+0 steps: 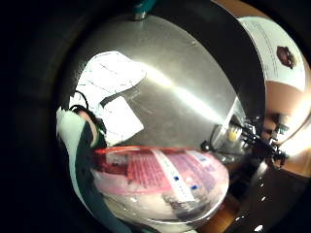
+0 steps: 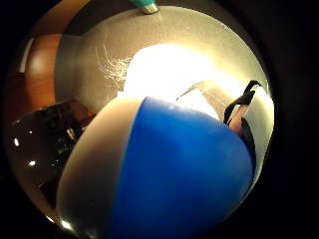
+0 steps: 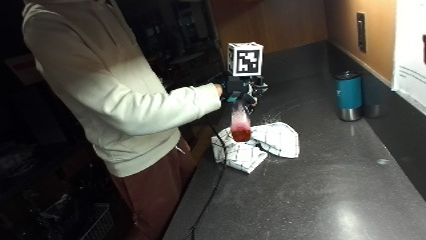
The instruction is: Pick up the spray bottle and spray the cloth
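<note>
In the outside view my gloved right hand grips the spray bottle by its top and holds it upright in the air. Red-pink liquid shows at the bottle's bottom, just above the white checked cloth, which lies crumpled on the dark counter. The little finger side palm view shows the bottle's pink label close up, with the cloth on the counter beyond. The blue and white spray head fills the thumb side palm view.
A teal tumbler stands at the back of the counter near the wall and also shows as a teal tumbler at the palm view's edge. A printed sheet hangs on the wall. A cable runs down the counter's front edge.
</note>
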